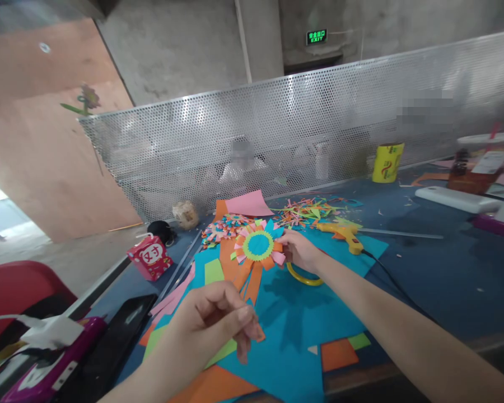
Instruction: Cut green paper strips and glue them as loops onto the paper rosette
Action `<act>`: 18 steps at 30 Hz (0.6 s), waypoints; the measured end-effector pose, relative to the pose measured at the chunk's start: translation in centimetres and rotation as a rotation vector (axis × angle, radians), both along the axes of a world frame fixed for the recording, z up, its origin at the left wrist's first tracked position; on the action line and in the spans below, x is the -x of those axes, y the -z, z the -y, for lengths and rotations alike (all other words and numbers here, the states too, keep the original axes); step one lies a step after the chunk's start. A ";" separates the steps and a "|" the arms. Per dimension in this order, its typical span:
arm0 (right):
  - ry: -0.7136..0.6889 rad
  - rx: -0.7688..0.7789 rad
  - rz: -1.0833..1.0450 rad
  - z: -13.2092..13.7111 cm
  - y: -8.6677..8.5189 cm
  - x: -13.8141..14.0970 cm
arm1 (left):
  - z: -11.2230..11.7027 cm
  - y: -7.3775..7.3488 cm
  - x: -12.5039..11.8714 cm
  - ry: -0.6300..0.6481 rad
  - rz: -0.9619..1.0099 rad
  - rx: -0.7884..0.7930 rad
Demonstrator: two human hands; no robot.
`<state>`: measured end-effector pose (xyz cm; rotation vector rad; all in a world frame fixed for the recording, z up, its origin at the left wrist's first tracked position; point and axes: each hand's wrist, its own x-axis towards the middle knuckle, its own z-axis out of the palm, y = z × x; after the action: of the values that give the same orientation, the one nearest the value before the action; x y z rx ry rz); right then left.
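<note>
My right hand [298, 249] reaches forward and pinches the right edge of a paper flower [258, 246], a teal disc ringed in green with orange and pink petals, held a little above the table. My left hand [216, 322] is nearer to me, its fingers curled together and pinching a small orange paper piece [259, 334]. Under both hands lie teal paper sheets [302, 330] and orange sheets. A yellow ring [304, 277] lies just below my right wrist.
An orange glue gun [344, 234] with a black cord lies right of the flower. Paper scraps [306, 211] and another paper flower [224, 228] lie behind. A red carton [150, 257], a yellow tape roll [387, 162] and a perforated metal screen [319, 129] stand around the blue table.
</note>
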<state>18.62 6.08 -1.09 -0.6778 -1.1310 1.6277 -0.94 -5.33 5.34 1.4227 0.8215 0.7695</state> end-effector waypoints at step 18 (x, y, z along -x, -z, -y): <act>-0.021 -0.031 -0.011 -0.5 0.5 -0.2 | -0.1 0.9 -1.1 0.031 -0.020 -0.090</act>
<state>18.78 6.57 -1.56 -0.6378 -1.1563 1.6263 0.20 -5.24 4.44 1.5220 0.7871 0.7779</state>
